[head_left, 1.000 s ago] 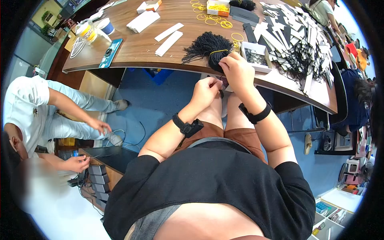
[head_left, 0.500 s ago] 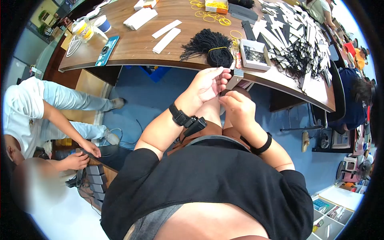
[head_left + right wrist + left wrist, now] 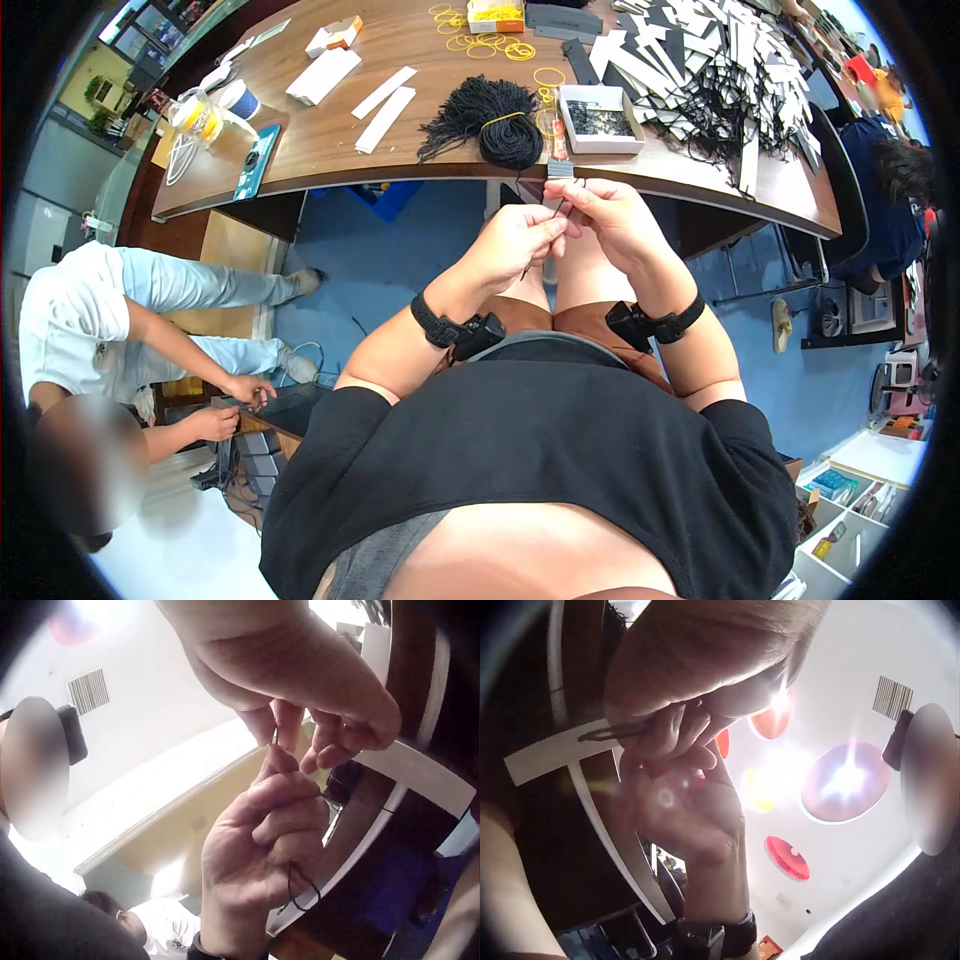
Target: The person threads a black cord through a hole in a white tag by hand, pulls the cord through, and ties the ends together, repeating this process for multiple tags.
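Note:
Over the person's lap, just off the table edge, both hands meet at a thin black cord (image 3: 558, 207). The left hand (image 3: 512, 243) pinches it between thumb and fingers. In the right wrist view a loop of the cord (image 3: 318, 898) hangs below the curled fingers of that hand (image 3: 259, 844). From the other side, the right hand (image 3: 618, 222) grips the cord's upper part with thumb and fingertips. Beyond the hands, a bundle of black cords (image 3: 512, 140), tied with a yellow rubber band (image 3: 503, 119), lies at the table's edge.
A white box of small dark pieces (image 3: 600, 118) stands right of the bundle. Farther right lies a heap of white and black strips (image 3: 690, 70). Yellow rubber bands (image 3: 480, 46), white strips (image 3: 385, 120) and a phone (image 3: 257, 162) are on the table (image 3: 320, 140). Another person (image 3: 75, 330) sits left.
The right hand has left the cord bundle, dipped toward the lap, then risen to the left hand. The left hand turned palm up, then closed back on the cord beside the right fingertips.

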The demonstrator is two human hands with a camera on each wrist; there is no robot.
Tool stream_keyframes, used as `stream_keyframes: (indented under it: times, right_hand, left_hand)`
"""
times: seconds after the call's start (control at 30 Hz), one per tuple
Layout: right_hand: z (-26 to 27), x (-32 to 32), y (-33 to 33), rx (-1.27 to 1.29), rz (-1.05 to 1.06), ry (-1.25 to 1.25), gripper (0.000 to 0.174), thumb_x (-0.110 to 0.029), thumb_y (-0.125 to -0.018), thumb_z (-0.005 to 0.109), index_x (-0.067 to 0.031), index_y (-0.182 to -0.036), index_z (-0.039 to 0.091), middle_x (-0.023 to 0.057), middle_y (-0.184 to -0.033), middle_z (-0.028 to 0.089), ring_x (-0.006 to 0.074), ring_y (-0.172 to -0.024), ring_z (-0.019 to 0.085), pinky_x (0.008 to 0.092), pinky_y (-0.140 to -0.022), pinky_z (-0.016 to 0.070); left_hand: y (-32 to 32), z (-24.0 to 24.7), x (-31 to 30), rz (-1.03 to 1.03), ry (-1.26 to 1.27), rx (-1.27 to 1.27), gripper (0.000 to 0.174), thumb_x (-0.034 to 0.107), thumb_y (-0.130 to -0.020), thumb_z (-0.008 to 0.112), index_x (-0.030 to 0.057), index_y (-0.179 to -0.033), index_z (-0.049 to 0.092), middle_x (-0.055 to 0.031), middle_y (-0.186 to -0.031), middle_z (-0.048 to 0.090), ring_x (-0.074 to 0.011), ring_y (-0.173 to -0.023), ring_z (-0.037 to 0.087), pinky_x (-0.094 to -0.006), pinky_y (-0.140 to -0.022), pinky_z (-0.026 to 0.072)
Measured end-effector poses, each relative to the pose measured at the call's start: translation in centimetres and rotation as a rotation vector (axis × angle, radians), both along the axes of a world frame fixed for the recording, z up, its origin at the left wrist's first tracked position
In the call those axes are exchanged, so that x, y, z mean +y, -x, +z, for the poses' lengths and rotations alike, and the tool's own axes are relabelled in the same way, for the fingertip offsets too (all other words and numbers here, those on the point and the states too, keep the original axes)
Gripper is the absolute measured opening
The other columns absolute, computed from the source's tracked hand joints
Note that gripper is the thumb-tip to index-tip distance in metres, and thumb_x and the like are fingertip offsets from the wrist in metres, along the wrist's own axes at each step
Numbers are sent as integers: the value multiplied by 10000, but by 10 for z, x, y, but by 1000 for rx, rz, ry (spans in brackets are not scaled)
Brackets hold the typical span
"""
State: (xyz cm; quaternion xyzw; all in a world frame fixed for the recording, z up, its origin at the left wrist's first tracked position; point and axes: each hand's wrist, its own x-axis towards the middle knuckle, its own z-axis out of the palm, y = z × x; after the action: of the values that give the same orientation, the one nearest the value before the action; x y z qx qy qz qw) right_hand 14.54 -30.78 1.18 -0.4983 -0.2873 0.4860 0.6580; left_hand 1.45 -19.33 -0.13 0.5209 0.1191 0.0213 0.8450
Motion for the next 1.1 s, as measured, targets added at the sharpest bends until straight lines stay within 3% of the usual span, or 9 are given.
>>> stream_keyframes:
  times: [0.23,0.3,0.4,0.53,0.63,0.83,0.87,0.97,1.1]
  right_hand:
    - [4,-2,15,82,-129,-51,236,-194,-913,565,9,-983,663,59,-843,644,79,-667,553,206,-583,432]
    - [1,-4,21,-412,-299,-94,178,-156,-899,579,-26,-963,683,65,-960,664,143,-842,615,270,-746,495]
    - [4,-7,21,-1035,-350,-282,154,-95,-863,593,-58,-972,695,96,-1116,621,208,-1064,557,325,-912,429]
    - [0,-8,23,-592,-254,-261,161,-95,-873,585,-44,-985,689,89,-1123,609,187,-1047,557,319,-912,432]
    - [-8,-7,20,-541,-259,-216,162,-101,-886,573,-36,-982,686,73,-1093,615,162,-996,570,292,-855,457]
    - [13,1,9,-371,-63,-99,190,-151,-901,568,-29,-1004,670,46,-1024,629,118,-860,580,246,-740,466]
    - [11,4,7,-296,-20,-82,213,-174,-902,569,-17,-1009,664,49,-996,635,120,-862,577,257,-750,467]
    - [15,10,1,-179,83,-83,224,-180,-902,569,-4,-1004,662,50,-985,636,119,-865,574,269,-759,469]
    - [30,24,-27,-494,141,80,252,-207,-901,569,15,-947,679,54,-917,673,131,-841,604,281,-789,474]
  left_hand:
    - [-1,-3,-5,-45,-37,-53,202,104,-945,476,-30,-1052,583,-39,-810,601,-36,-614,462,-164,-560,379]
    - [-2,-1,-8,8,-89,-123,200,79,-930,491,-14,-1080,585,-41,-901,617,-56,-738,527,-181,-671,434]
    - [-5,3,-1,30,-40,-270,209,38,-904,528,-1,-1098,594,-49,-1050,610,-106,-983,564,-234,-879,440]
    - [-10,2,-3,33,179,-271,189,100,-923,539,-18,-1062,591,-77,-1035,617,-130,-958,578,-264,-874,466]
    - [-10,-1,-8,71,237,-229,175,123,-926,541,-7,-1029,598,-56,-957,618,-120,-856,596,-272,-828,496]
    - [-10,-12,7,-3,407,-188,173,158,-894,594,31,-1009,614,-39,-842,601,-43,-602,489,-156,-470,380]
    - [-12,-7,1,131,342,-119,144,150,-877,619,41,-970,629,-22,-801,589,-5,-525,409,-138,-404,251]
    - [-8,-12,16,64,315,-160,128,117,-885,607,19,-966,618,2,-822,583,3,-510,370,-162,-420,241]
    - [-11,-18,20,182,-33,-53,123,107,-863,628,2,-923,652,-6,-732,595,-16,-546,435,-175,-451,310]
